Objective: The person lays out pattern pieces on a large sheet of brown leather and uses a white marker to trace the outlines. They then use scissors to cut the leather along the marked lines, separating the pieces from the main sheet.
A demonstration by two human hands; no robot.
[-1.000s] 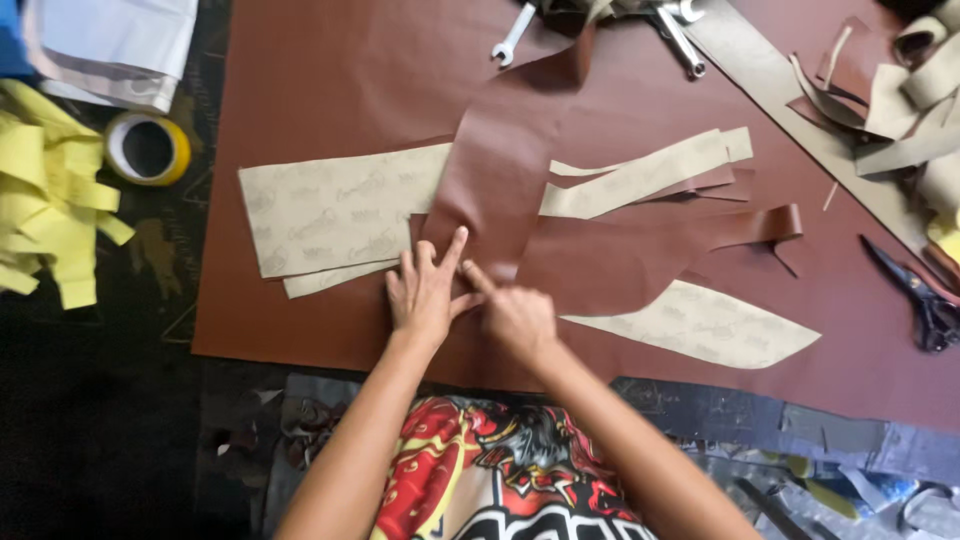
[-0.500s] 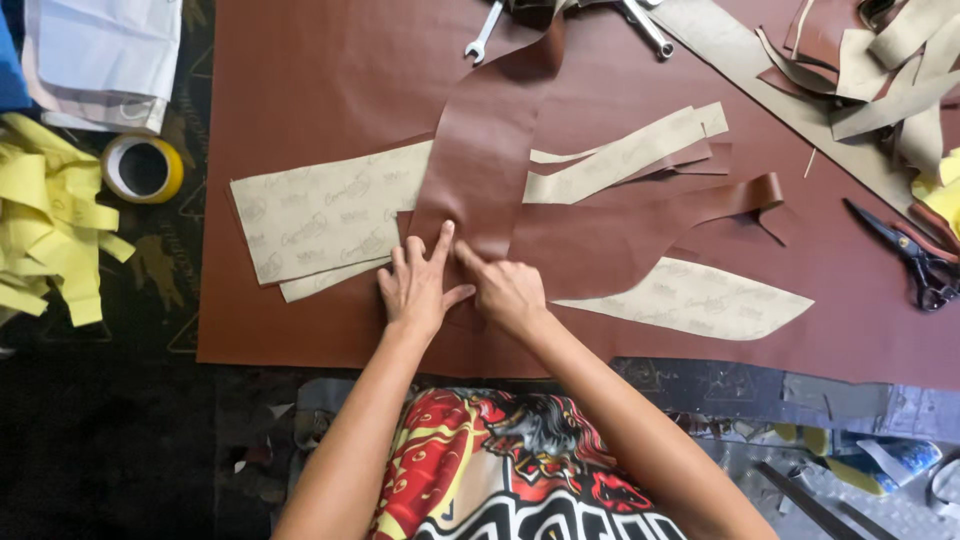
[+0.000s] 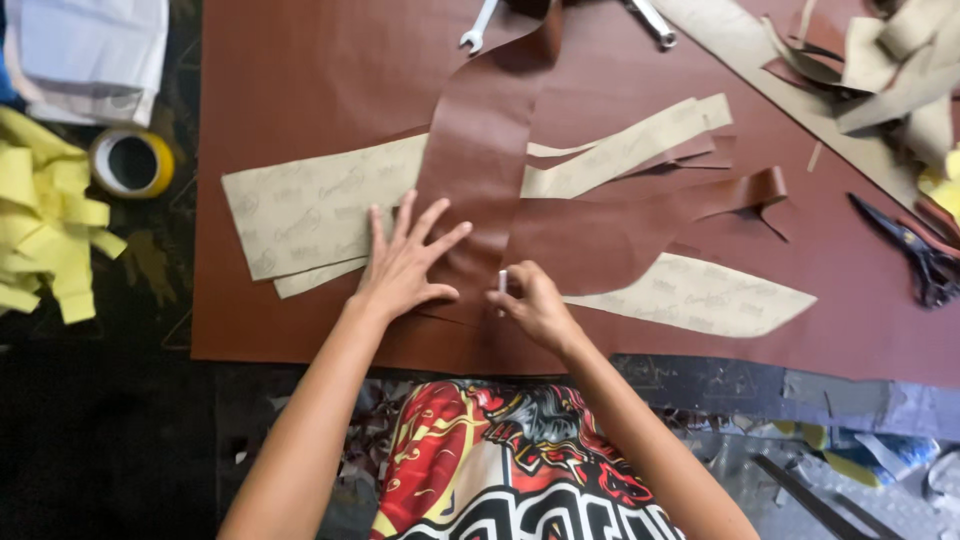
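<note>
On one brown sheet [image 3: 300,120], left hand [image 3: 405,265] flat; right hand [image 3: 535,305] pinches one marker [image 3: 502,281].

So there's a long brown leather strip [image 3: 480,170], glossy side up, running from the far edge down toward the near edge, lying flat over a big brown leather sheet [image 3: 300,90]. Its near end overlaps a beige paper pattern piece [image 3: 300,210] on the left. A small white marker stick [image 3: 502,281] stands upright right at the strip's near right edge.
</note>
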